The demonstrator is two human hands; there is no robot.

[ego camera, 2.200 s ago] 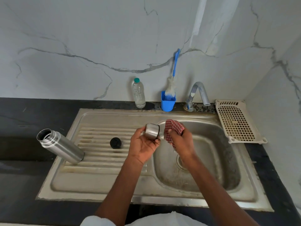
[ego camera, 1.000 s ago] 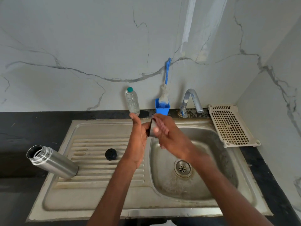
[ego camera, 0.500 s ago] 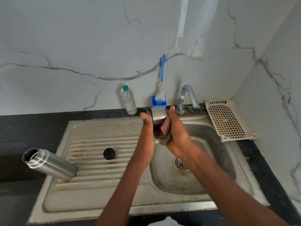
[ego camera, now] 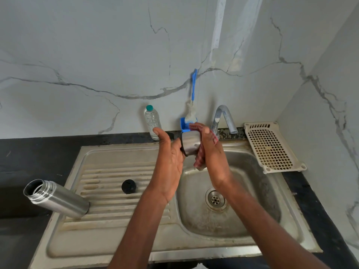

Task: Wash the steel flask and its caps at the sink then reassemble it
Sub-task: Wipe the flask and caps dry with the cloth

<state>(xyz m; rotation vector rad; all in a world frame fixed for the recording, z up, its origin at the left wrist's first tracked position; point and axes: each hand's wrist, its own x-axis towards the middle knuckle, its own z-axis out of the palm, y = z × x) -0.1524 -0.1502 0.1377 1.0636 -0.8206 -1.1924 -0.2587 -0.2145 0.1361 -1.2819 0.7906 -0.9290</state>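
— Where is this?
— A marble-walled steel sink. Over the basin, the left hand cradles the steel cap against its palm, thumb out; the right hand wraps a checked cloth round it.
— The flask?
— The steel flask lies open at nine o'clock, the black inner cap between.

Drainboard open between flask and black cap; tap overhangs basin's back edge.

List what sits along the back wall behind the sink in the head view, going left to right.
Clear water bottle → blue brush holder with the bottle brush standing in it → tap → cream perforated tray.
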